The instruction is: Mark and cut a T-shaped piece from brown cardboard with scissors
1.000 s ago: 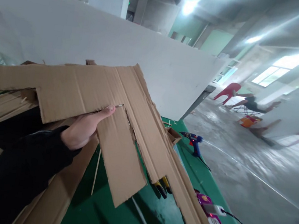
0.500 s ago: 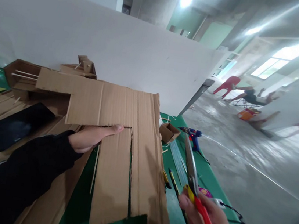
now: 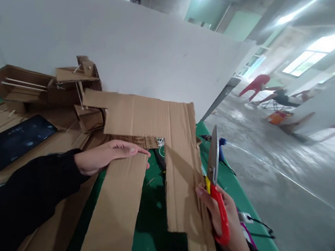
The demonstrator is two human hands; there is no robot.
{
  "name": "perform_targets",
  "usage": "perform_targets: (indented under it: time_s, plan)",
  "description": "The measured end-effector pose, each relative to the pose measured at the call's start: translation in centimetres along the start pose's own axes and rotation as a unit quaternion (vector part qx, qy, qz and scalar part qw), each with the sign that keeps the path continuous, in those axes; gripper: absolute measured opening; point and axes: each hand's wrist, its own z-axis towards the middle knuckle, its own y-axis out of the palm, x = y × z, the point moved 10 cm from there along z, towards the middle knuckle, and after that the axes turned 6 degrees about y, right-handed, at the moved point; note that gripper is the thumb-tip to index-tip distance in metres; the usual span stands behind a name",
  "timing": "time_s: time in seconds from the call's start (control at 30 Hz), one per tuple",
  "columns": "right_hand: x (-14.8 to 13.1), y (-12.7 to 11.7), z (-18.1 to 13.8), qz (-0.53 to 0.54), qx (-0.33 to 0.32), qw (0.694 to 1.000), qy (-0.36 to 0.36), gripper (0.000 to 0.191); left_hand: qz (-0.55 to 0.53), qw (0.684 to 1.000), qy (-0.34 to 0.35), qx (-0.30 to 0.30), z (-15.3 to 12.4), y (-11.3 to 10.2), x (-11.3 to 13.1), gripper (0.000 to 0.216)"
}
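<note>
The left hand [image 3: 107, 154] is closed over the far end of a cardboard strip [image 3: 116, 209], thumb on top. The strip's long axis runs from that hand back toward the wearer. The right hand [image 3: 227, 219] is wrapped around the handles of scissors [image 3: 213, 161], blades pointing away, its thumb at the edge of a larger cardboard sheet [image 3: 178, 156]. This angled sheet spans beyond the left hand and bends back past the right; a gap over the green table [image 3: 151, 218] parts it from the strip. Left of the left hand lies a black flat device [image 3: 9, 142]; beyond that hand, cardboard structures [image 3: 77, 75]. Beyond the right hand, the scissors partly hide a blue tool [image 3: 221, 150].
</note>
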Motion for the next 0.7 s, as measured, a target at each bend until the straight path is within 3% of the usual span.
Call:
perform_targets:
  time_s: [0.3,0.5,0.57,0.7]
  plan:
    - [1.3,-0.2,0.9,-0.090,-0.006,0.996,-0.008,0.039,-0.044,0.999,0.013,-0.017,0.3,-0.2,-0.7,0.032]
    - [0.5,-2.0,0.3,-0.173,0.064,0.982,-0.047,0.036,-0.043,0.999,0.021,0.012,0.0,-0.4,-0.2,0.034]
    - [-0.8,-1.3,-0.7,-0.165,0.031,0.983,-0.070,0.034,-0.024,0.998,0.036,0.038,-0.1,-0.9,0.3,0.036]
    - [-4.3,3.1,-3.9,-0.118,-0.106,0.977,-0.141,0.031,-0.006,0.992,0.075,0.098,-0.4,-2.0,1.8,0.038]
